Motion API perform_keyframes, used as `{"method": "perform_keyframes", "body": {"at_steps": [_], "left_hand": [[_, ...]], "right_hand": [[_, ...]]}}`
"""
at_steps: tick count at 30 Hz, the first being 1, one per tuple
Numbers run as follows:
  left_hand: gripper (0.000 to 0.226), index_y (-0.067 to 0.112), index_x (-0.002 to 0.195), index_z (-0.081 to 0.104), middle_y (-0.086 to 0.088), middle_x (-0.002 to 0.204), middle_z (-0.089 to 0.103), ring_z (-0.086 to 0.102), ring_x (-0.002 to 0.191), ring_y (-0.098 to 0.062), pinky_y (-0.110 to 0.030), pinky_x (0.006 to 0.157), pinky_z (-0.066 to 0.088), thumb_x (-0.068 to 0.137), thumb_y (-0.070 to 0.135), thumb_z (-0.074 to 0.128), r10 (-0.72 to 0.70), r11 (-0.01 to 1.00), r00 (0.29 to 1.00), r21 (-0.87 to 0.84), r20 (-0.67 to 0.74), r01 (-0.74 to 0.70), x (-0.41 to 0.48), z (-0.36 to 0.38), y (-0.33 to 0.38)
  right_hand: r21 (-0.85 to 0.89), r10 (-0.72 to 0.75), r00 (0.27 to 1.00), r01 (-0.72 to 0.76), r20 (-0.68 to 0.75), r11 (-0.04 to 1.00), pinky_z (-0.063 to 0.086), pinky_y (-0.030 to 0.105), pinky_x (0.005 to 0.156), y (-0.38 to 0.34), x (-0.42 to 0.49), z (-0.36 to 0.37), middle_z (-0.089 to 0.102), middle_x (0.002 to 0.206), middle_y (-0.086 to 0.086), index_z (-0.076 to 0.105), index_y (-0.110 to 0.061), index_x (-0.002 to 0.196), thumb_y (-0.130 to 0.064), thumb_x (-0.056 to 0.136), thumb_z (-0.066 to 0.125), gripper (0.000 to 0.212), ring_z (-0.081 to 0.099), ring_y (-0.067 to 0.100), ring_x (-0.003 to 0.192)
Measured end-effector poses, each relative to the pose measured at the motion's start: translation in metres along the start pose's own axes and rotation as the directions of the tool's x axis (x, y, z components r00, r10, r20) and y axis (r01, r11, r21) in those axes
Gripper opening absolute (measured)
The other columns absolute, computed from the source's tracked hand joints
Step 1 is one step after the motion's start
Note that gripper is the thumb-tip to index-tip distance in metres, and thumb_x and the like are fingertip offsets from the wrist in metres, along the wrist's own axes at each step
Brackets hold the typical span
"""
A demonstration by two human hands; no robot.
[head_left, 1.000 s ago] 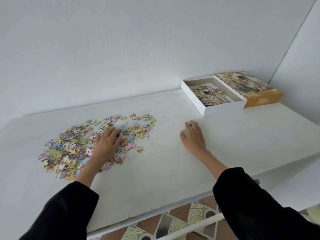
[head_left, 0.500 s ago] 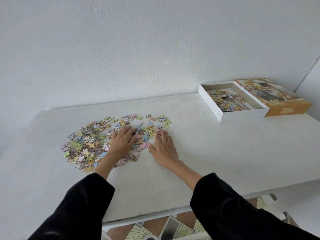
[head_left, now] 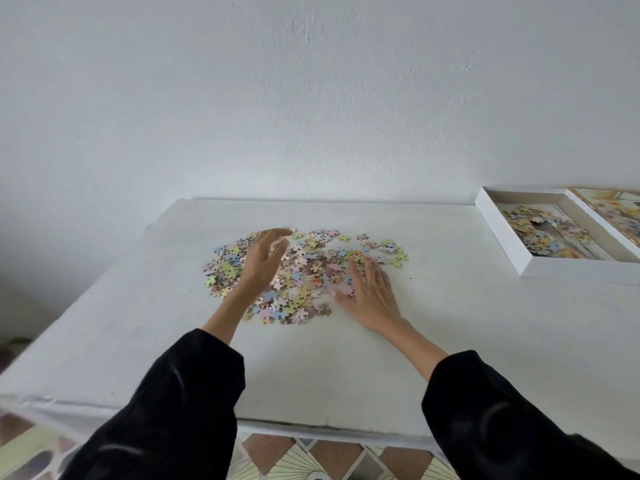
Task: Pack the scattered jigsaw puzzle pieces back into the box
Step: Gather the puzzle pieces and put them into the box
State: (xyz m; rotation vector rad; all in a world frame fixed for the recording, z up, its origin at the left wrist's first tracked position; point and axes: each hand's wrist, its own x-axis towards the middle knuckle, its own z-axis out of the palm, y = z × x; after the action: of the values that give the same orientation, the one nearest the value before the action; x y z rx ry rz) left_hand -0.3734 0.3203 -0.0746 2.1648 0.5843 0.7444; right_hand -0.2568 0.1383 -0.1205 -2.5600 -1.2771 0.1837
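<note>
**A:** How would those small, flat, pastel cardboard jigsaw pieces (head_left: 308, 268) have handled?

**B:** Light and thin, I'd judge. Each was stiff enough singly, but as a heap they were loose. They would likely slide readily on the smooth white table (head_left: 450, 341) and spill from a careless scoop. Pinching them one by one would be slow. It would be better to herd the heap in from its outer edges, cup both hands under it and lift a handful.

**A:** What did they look like?

**B:** A ragged, mostly single-layer scatter of pink, blue, yellow, green and brown. They lay at the middle of the table, well apart from the shallow white cardboard box (head_left: 502, 237) at the far right. That box held a smaller batch of pieces, and its printed lid (head_left: 620, 216) sat just beside it.

**A:** And the hands?

**B:** The left hand (head_left: 265, 261) hovered over the heap's left part with its fingers loosely spread, gripping nothing, though it was blurred. The right hand (head_left: 370, 292) lay flat at the heap's right edge, fingers straight on the pieces, nothing grasped.
</note>
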Motion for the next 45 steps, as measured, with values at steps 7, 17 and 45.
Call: {"method": "perform_keyframes", "body": {"at_steps": [7, 17, 45], "left_hand": [[0.048, 0.02, 0.134, 0.04, -0.011, 0.148, 0.028, 0.019, 0.139, -0.029, -0.05, 0.112, 0.014, 0.094, 0.046, 0.039, -0.295, 0.819, 0.941, 0.465, -0.163, 0.337, -0.039, -0.038, -0.064], [0.069, 0.021, 0.143, 0.023, -0.012, 0.155, 0.006, -0.003, 0.144, -0.027, -0.048, 0.115, -0.005, 0.089, 0.064, 0.027, -0.262, 0.843, 0.963, 0.472, -0.059, 0.258, -0.04, -0.007, -0.046], [0.081, 0.021, 0.127, 0.047, -0.008, 0.141, 0.036, 0.029, 0.132, -0.025, -0.046, 0.109, 0.018, 0.073, 0.075, 0.018, -0.005, 0.943, 0.996, 0.331, -0.092, 0.035, -0.009, -0.043, -0.07]], "right_hand": [[-0.07, -0.197, 0.977, 0.192, -0.076, 0.979, -0.016, 0.041, 0.112, -0.017, -0.003, 0.004, -0.019, 0.153, 0.007, -0.019, -0.03, 0.14, -0.084, 0.064, -0.003, 0.095, -0.017, 0.026, 0.142], [-0.024, -0.191, 0.981, 0.191, -0.022, 0.981, -0.018, 0.035, 0.108, -0.037, 0.006, 0.011, -0.017, 0.154, 0.008, -0.012, -0.027, 0.144, -0.07, 0.081, 0.011, 0.08, -0.021, 0.021, 0.14], [0.229, 0.093, 0.941, -0.017, -0.327, 0.973, 0.006, 0.045, 0.116, 0.01, 0.021, -0.003, 0.011, 0.155, 0.005, 0.014, -0.026, 0.146, -0.074, 0.077, 0.021, 0.084, 0.009, 0.022, 0.143]]}}
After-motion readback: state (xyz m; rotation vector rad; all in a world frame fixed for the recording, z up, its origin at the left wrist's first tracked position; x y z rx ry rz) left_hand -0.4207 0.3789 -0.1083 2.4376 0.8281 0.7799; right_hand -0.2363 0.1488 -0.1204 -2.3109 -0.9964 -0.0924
